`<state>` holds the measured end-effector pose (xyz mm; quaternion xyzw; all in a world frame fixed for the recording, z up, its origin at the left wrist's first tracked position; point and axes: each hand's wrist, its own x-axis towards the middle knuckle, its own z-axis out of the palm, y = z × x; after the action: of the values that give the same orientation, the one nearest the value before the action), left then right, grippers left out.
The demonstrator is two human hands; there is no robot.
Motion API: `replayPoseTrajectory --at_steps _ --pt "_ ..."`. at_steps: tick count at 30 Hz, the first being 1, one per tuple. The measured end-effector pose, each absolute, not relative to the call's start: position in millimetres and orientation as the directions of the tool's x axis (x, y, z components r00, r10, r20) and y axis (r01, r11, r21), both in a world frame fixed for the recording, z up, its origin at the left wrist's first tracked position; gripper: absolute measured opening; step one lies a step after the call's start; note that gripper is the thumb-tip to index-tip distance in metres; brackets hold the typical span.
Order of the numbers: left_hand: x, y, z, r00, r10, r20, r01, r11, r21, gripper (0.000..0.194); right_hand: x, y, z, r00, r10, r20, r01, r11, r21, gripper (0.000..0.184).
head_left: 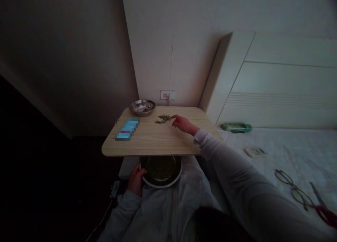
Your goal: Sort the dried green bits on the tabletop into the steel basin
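Note:
My left hand (pixel 135 179) grips the left rim of a round, light-rimmed bowl (pixel 161 185) on my lap, thumb over the edge. Inside, the bowl looks dark green, and its far side is hidden under the table edge. Over the small wooden table (pixel 158 143) my right hand (pixel 181 123) reaches out, index finger extended and the other fingers loosely bent. Its fingertip is at the right edge of a small pile of dry, greenish-brown plant bits (pixel 163 118). I see nothing held in that hand.
A steel bowl (pixel 142 108) with something small inside stands at the table's back left, and a lit phone (pixel 127 129) lies nearer. On the bed to the right are a green bottle (pixel 237 127), a pale flat object (pixel 255 152), eyeglasses (pixel 292 186) and red-handled scissors (pixel 325 214).

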<state>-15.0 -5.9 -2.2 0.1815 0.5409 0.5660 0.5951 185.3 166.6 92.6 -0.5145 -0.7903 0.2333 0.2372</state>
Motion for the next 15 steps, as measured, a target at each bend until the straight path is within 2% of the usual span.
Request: replayPoseTrajectory --at_steps 3,5,7,15 --pt "-15.6 -6.1 -3.5 -0.219 0.879 -0.423 -0.481 0.28 0.831 0.036 174.3 178.6 96.8 -0.344 0.921 0.185 0.865 0.388 -0.32 0.03" --pt "-16.0 -6.4 -5.2 -0.206 0.89 -0.407 -0.482 0.27 0.834 0.038 163.8 182.4 96.9 -0.353 0.917 0.186 0.914 0.381 -0.141 0.03" --pt "-16.4 -6.7 -7.4 -0.191 0.9 -0.392 -0.488 0.26 0.833 0.039 153.9 183.4 95.2 -0.373 0.911 0.176 0.924 0.381 -0.017 0.03" --pt "-15.1 -6.6 -7.8 -0.209 0.89 -0.406 -0.507 0.257 0.823 0.035 144.8 176.4 84.7 -0.478 0.863 0.163 0.875 0.453 0.169 0.03"
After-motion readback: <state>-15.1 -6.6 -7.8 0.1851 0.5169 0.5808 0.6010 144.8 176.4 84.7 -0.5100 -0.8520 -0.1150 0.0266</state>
